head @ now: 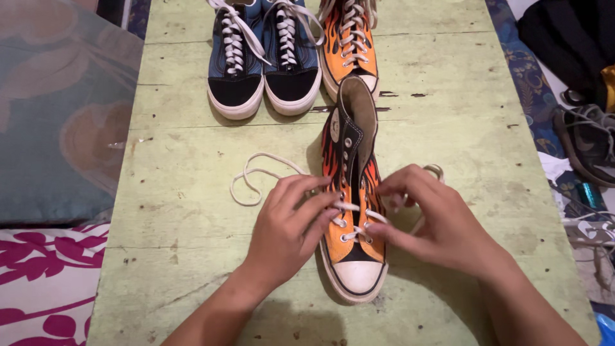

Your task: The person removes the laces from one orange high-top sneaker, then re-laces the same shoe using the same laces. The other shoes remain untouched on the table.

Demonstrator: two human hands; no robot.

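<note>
An orange and black high-top sneaker (351, 192) with a flame pattern lies on a pale green wooden table (192, 192), its white toe cap pointing toward me. A white lace (259, 176) is threaded through its lowest eyelets, and one loose end trails off to the left. My left hand (291, 227) pinches the lace on the shoe's left side. My right hand (435, 221) pinches the lace on the right side, where another loop shows behind the fingers.
At the table's far edge stand a pair of blue and black low sneakers (262, 57) and the matching orange flame sneaker (349, 45), all laced. A patterned cushion (57, 109) lies left. Dark clothes and another shoe (586, 138) lie on the floor at right.
</note>
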